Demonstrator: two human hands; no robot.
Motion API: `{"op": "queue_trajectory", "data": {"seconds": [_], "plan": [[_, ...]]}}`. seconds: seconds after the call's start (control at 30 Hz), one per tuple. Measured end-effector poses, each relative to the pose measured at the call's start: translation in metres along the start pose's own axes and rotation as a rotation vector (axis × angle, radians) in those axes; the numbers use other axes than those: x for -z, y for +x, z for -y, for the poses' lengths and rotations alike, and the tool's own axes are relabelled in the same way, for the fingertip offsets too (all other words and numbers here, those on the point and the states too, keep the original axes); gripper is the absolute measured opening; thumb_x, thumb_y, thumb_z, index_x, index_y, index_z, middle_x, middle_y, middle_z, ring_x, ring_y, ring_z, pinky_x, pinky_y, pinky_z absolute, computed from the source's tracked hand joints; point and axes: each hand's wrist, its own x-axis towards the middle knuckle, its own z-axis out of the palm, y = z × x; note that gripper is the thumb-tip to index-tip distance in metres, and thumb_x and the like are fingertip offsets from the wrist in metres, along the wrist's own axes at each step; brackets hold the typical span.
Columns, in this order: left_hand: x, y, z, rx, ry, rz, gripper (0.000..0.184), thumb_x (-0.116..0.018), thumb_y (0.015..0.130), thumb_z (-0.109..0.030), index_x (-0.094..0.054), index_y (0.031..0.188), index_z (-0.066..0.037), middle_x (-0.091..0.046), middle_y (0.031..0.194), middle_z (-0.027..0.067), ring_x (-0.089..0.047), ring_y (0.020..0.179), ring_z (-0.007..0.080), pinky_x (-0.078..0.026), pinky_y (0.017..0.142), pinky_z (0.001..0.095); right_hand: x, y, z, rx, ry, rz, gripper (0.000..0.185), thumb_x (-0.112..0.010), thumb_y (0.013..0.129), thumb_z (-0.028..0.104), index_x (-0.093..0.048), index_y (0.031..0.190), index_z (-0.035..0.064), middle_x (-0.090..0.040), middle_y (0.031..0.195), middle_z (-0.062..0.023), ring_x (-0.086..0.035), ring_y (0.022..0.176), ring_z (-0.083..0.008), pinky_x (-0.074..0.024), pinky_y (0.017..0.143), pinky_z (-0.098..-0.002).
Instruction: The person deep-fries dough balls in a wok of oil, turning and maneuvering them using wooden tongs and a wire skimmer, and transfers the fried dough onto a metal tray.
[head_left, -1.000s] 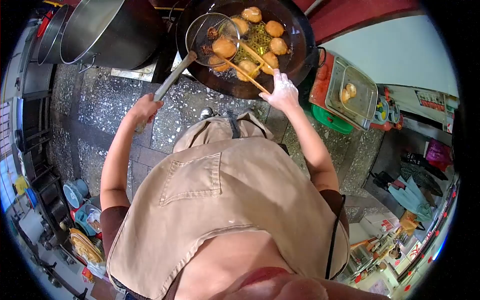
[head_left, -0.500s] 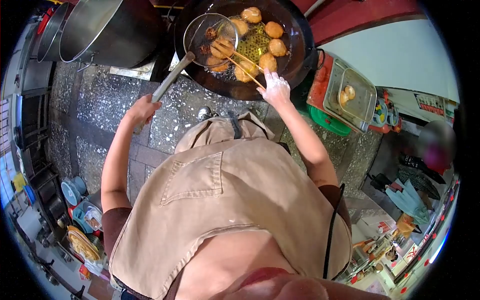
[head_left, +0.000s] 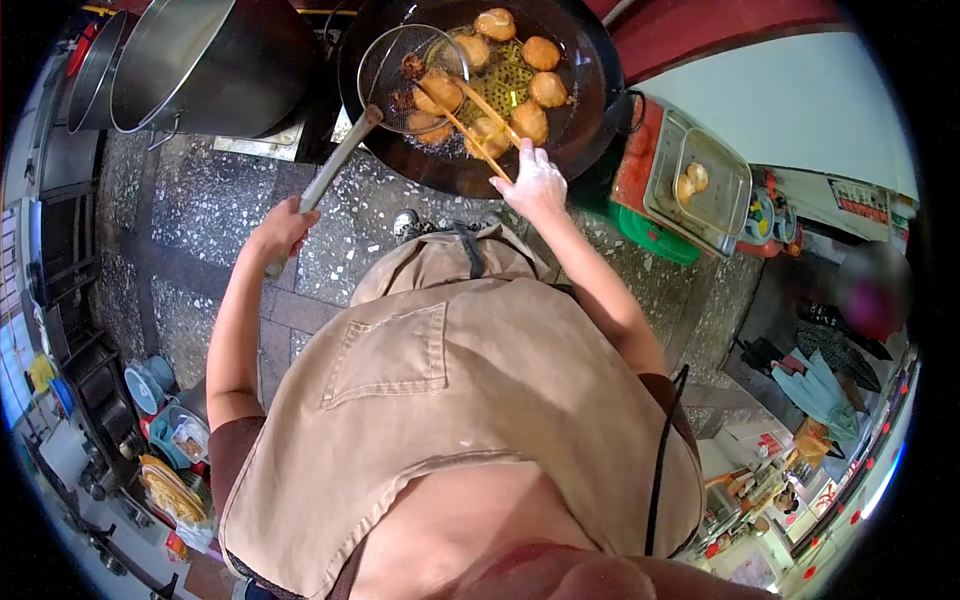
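Observation:
My left hand (head_left: 283, 229) is closed around the long handle of a wire mesh skimmer (head_left: 335, 168), whose round basket is over the left side of a dark wok (head_left: 470, 178). Dark brown crumbs (head_left: 412, 66) show in the mesh. My right hand (head_left: 533, 182), whitened with something like flour, grips a pair of long chopsticks (head_left: 490, 112). Their tips are at a golden fried cake (head_left: 438, 92) by the skimmer's edge; whether it rests in the mesh or below it, I cannot tell. Several more round fried cakes (head_left: 541, 53) ring the bubbling oil.
To the wok's right, a clear rectangular tray (head_left: 742, 195) holds a few pale pieces (head_left: 690, 182), with a green basin (head_left: 655, 240) beneath. Large metal pots (head_left: 240, 80) stand at the left. A blurred person (head_left: 872, 290) is at the far right.
The view has shifted slightly, so the wok appears a little further left. Both hands keep their grips. The chopsticks are spread a little wider, with their tips still around the same fried cake.

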Motion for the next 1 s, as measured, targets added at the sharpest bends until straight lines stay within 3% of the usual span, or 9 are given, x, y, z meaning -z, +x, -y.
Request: {"op": "queue_trajectory", "data": {"seconds": [0.37, 0.43, 0.47, 0.5, 0.57, 0.6, 0.83, 0.9, 1.0], "plan": [[-0.005, -0.003, 0.001, 0.012, -0.065, -0.014, 0.026, -0.054, 0.085, -0.023, -0.048, 0.088, 0.003, -0.048, 0.059, 0.0034, -0.046, 0.045, 0.0127, -0.037, 0.037, 0.0288, -0.011, 0.0, 0.001, 0.051, -0.124, -0.025, 0.077, -0.069, 0.07, 0.035, -0.034, 0.129, 0.001, -0.051, 0.109, -0.0172, -0.055, 0.097, -0.0328, -0.0453, 0.081, -0.0424], [-0.005, -0.003, 0.0, 0.008, -0.059, -0.022, 0.026, -0.054, 0.085, -0.022, -0.047, 0.088, 0.003, -0.047, 0.059, 0.0035, -0.045, 0.045, 0.0127, -0.037, 0.037, 0.0289, 0.008, -0.008, 0.001, -0.076, 0.197, 0.043, 0.075, -0.07, 0.069, 0.038, -0.039, 0.127, 0.0017, -0.055, 0.109, -0.0186, -0.057, 0.099, -0.0299, -0.0455, 0.084, -0.0388], [-0.005, -0.004, 0.0, 0.015, -0.07, -0.019, 0.025, -0.055, 0.085, -0.022, -0.047, 0.087, 0.002, -0.047, 0.06, 0.0036, -0.045, 0.044, 0.0127, -0.037, 0.037, 0.0291, 0.012, -0.009, -0.008, -0.184, 0.428, 0.179, 0.07, -0.071, 0.068, 0.041, -0.048, 0.121, 0.0016, -0.061, 0.103, -0.0164, -0.058, 0.099, -0.0249, -0.0453, 0.085, -0.0337], [-0.006, -0.005, 0.0, 0.021, -0.084, -0.018, 0.025, -0.055, 0.085, -0.021, -0.047, 0.087, 0.002, -0.047, 0.06, 0.0038, -0.045, 0.044, 0.0126, -0.037, 0.037, 0.0293, 0.012, -0.014, -0.019, -0.158, 0.809, 0.25, 0.056, -0.07, 0.069, 0.041, -0.058, 0.106, 0.0, -0.062, 0.085, -0.0109, -0.062, 0.078, -0.021, -0.0502, 0.07, -0.0317], [-0.006, -0.01, -0.003, 0.022, -0.085, -0.012, 0.025, -0.055, 0.085, -0.021, -0.047, 0.087, 0.002, -0.047, 0.06, 0.0039, -0.045, 0.044, 0.0127, -0.036, 0.037, 0.0293, 0.025, -0.022, -0.035, -0.355, 1.165, 0.528, 0.047, -0.07, 0.071, 0.041, -0.06, 0.091, 0.0002, -0.058, 0.073, -0.0048, -0.058, 0.058, -0.0142, -0.0482, 0.051, -0.0265], [-0.006, -0.011, -0.004, 0.021, -0.086, -0.005, 0.025, -0.055, 0.085, -0.021, -0.046, 0.086, 0.002, -0.047, 0.061, 0.0041, -0.045, 0.044, 0.0128, -0.036, 0.037, 0.0293, 0.028, -0.027, -0.032, -0.378, 1.239, 0.531, 0.041, -0.069, 0.072, 0.04, -0.057, 0.083, 0.0024, -0.053, 0.067, -0.0028, -0.051, 0.047, -0.0106, -0.0424, 0.041, -0.0231], [-0.007, -0.002, 0.006, 0.005, -0.124, 0.028, 0.025, -0.055, 0.084, -0.022, -0.046, 0.086, 0.002, -0.047, 0.061, 0.0041, -0.046, 0.045, 0.0137, -0.037, 0.038, 0.0302, 0.019, -0.018, -0.029, -0.383, 1.23, 0.576, 0.04, -0.07, 0.072, 0.039, -0.055, 0.077, 0.0024, -0.053, 0.065, -0.0032, -0.052, 0.048, -0.0113, -0.0429, 0.041, -0.0237], [-0.007, 0.0, 0.008, -0.014, -0.119, 0.045, 0.026, -0.056, 0.083, -0.023, -0.046, 0.086, 0.001, -0.047, 0.06, 0.0041, -0.047, 0.045, 0.0141, -0.038, 0.038, 0.0305, 0.007, -0.008, -0.029, -0.288, 1.175, 0.566, 0.044, -0.069, 0.073, 0.041, -0.056, 0.086, 0.0004, -0.054, 0.07, -0.0038, -0.052, 0.05, -0.0109, -0.0456, 0.043, -0.0241], [-0.009, -0.007, 0.0, 0.021, -0.077, -0.006, 0.025, -0.056, 0.084, -0.024, -0.047, 0.086, -0.001, -0.045, 0.059, 0.0024, -0.045, 0.045, 0.0132, -0.036, 0.038, 0.0312, 0.007, -0.007, -0.022, -0.237, 1.057, 0.487, 0.044, -0.07, 0.072, 0.039, -0.057, 0.086, 0.0, -0.054, 0.07, -0.0036, -0.051, 0.049, -0.0103, -0.0428, 0.043, -0.0233]]}}
